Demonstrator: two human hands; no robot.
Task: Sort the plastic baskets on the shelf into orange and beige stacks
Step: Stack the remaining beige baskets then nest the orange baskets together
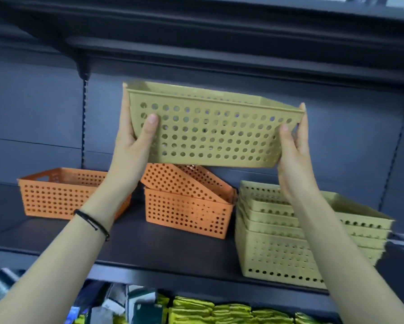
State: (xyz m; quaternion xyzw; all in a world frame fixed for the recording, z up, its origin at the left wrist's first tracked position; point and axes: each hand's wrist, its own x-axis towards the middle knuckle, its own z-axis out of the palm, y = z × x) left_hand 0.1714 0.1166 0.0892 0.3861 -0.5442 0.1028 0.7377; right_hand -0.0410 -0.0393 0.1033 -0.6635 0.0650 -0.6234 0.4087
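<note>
I hold a beige perforated basket [210, 129] in the air above the shelf, roughly level. My left hand [135, 141] grips its left end and my right hand [294, 150] grips its right end. Below it, in the middle of the shelf, an orange basket [187, 213] has another orange basket [184, 181] lying tilted inside it. A single orange basket [56, 195] stands at the left, partly behind my left forearm. At the right stands a nested stack of several beige baskets [278, 244], partly hidden by my right forearm.
The dark shelf board [137, 249] carries the baskets, with a dark back panel [32, 113] behind and another shelf [196, 43] overhead. Below the front edge lie packaged goods, yellow-green packs [208, 309] among them.
</note>
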